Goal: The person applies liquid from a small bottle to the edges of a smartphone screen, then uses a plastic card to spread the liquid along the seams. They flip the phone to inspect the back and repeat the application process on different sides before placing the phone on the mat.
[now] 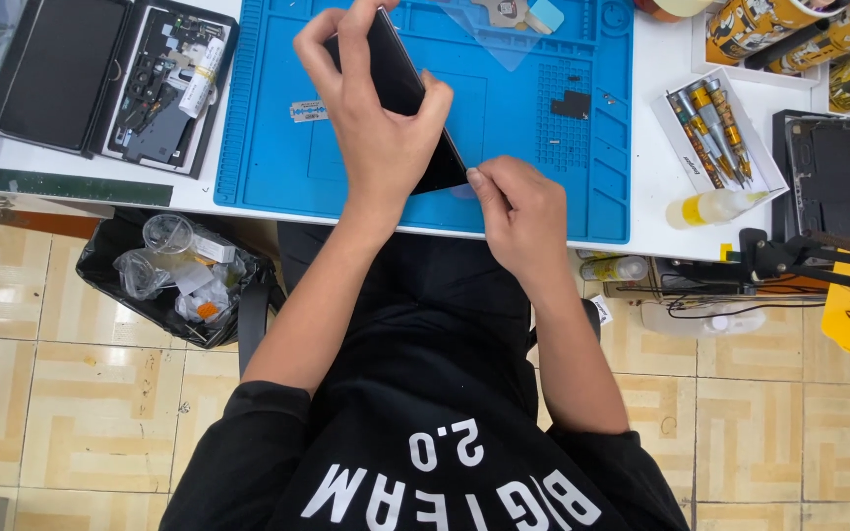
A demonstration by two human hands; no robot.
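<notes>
My left hand point(378, 133) grips a black phone point(407, 87) and holds it tilted on edge above the blue work mat point(543, 187). My right hand point(521, 218) pinches at the phone's lower corner near the mat's front edge, thumb and forefinger together on something too small to make out. Much of the phone is hidden behind my left hand.
Beyond the mat's left side lie a black phone panel point(61, 69) and an opened phone body point(164, 88). A white tray of screwdrivers point(715, 133) and a small yellow-capped bottle point(710, 207) sit on the right. A bin with waste point(174, 275) stands under the table edge.
</notes>
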